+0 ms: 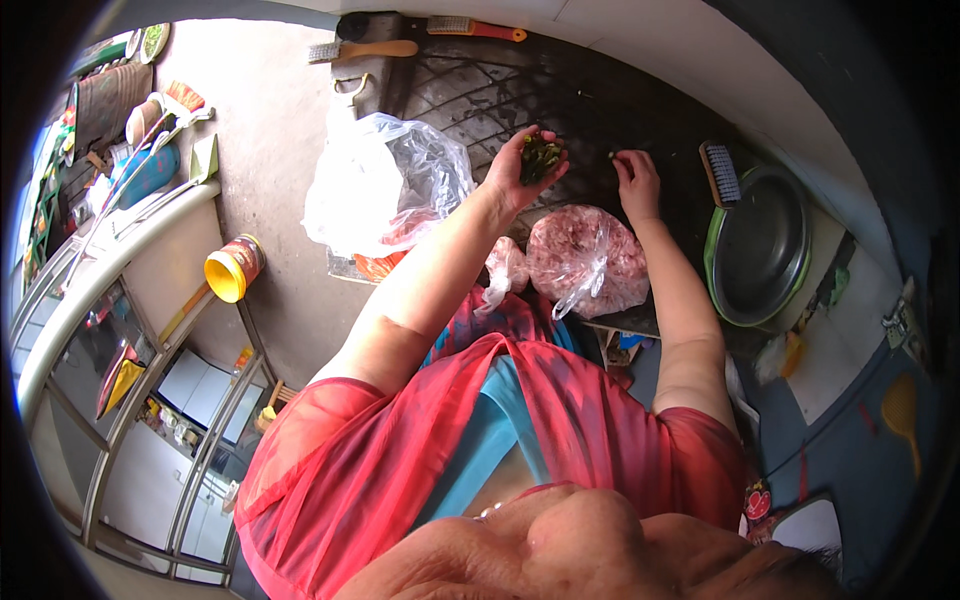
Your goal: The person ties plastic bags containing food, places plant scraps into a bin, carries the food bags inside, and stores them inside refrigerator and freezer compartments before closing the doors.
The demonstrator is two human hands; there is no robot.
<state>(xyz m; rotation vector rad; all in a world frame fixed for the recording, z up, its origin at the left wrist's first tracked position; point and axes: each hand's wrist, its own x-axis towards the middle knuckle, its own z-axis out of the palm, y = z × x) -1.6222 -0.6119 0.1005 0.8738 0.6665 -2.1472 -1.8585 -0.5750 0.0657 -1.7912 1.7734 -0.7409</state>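
My left hand (507,177) is cupped, palm up, around a clump of small dark-green plant pieces (541,156). I cannot tell what plant they are. To its right, my right hand (640,184) is above the dark surface with thumb and fingertips pinched on a tiny pale bit (611,156). Between my forearms sits a large knotted clear plastic bag (581,259) full of pinkish minced-looking food. Beside it lies a smaller tied bag (507,266) with similar pink contents. Left of my left forearm is a crumpled clear plastic bag (390,180).
Wire brushes (375,49) with wooden and red handles (495,30) lie along the far edge. At right, a scrub brush (720,174) rests against a dark oval basin (761,244) with a green rim. A yellow-mouthed bucket (232,270) is at left, by a metal-framed glass partition (112,450).
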